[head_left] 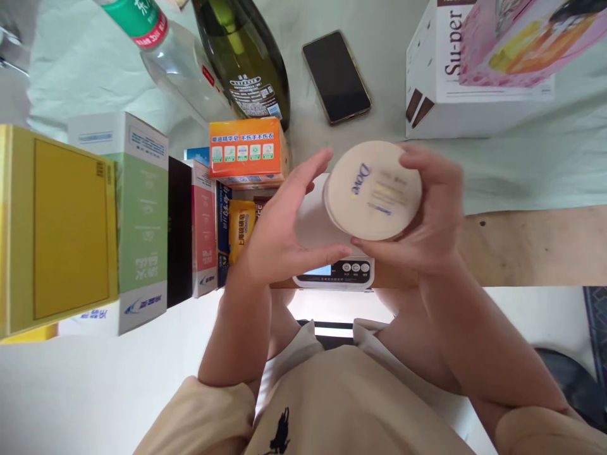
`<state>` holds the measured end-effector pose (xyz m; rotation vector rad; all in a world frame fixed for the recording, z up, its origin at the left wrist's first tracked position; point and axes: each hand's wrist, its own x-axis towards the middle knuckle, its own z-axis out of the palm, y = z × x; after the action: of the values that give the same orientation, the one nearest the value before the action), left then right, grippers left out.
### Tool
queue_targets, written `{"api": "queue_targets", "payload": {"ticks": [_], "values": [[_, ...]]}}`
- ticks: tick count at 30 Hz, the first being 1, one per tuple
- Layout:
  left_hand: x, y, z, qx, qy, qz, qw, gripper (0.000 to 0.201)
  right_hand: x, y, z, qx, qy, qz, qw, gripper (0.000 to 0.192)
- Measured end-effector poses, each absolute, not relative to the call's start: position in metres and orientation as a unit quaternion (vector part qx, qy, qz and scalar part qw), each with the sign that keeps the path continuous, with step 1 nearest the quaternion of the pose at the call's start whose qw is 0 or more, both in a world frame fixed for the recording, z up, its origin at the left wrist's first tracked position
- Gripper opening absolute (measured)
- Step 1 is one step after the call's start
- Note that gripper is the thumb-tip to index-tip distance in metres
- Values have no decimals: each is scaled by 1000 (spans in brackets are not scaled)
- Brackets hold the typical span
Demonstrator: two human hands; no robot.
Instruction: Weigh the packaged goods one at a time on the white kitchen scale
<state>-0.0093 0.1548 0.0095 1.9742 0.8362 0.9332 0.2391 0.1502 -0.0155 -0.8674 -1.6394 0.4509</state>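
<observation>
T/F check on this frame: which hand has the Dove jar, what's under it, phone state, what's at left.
1. The right hand grips the Dove jar at its rim. True.
2. The left hand is clamped around the dark green bottle. False: it is open beside the jar, fingers spread; the bottle stands apart behind the orange box.
3. A digital scale lies below the jar. True.
4. The phone shows a lit screen. False: its screen is dark.
5. Boxes stand in a row at left, a yellow box among them. True.
</observation>
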Motion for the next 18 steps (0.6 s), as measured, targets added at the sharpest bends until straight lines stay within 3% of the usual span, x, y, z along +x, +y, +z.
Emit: {"api": "queue_targets", "payload": {"ticks": [4,9,13,18], "values": [[-27,152,17,773,354,345,397,109,223,152,-18,-360,-728,208,545,90],[-31,145,17,753,422,339,375,91,223,145,-12,-369,-752,240,491,83],[-29,144,18,758,422,341,363,88,228,143,-13,-367,-759,252,474,89],[-30,149,19,774,395,321,377,105,239,150,-29,-343,-736,315,492,104]]}}
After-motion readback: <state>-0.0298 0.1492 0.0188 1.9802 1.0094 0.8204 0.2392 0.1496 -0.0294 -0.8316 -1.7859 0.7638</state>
